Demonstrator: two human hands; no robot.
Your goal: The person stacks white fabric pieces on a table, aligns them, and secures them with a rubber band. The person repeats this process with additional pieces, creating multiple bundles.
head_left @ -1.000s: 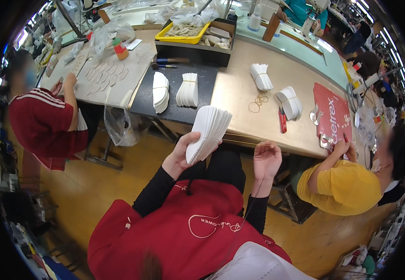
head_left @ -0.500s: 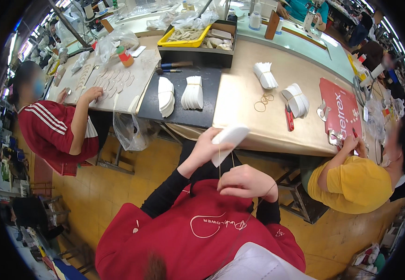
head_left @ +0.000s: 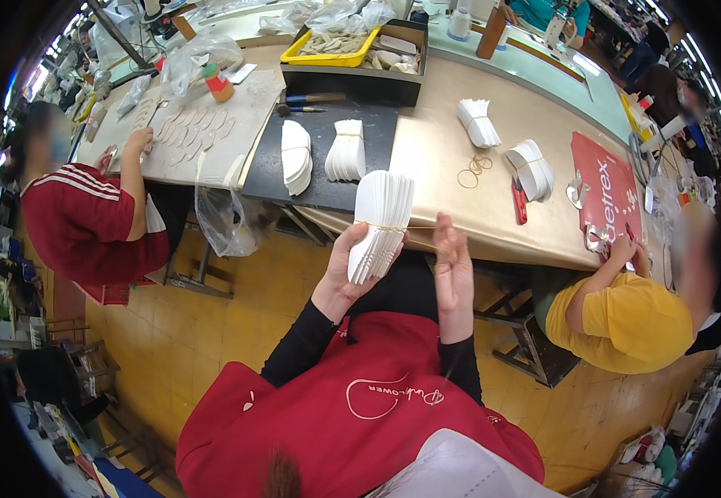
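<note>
The single head-worn fisheye view looked steeply down from above the person's red top, facing forward over the tabletop. The lap and forearms lay close beneath the lens; the tabletop's far edge curved away toward the rim. No second view shared the scene.

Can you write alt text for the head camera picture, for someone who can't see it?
A person's left hand holds a banded stack of white cutouts, right hand open beside it. Ahead, a workbench carries more white stacks.
</note>
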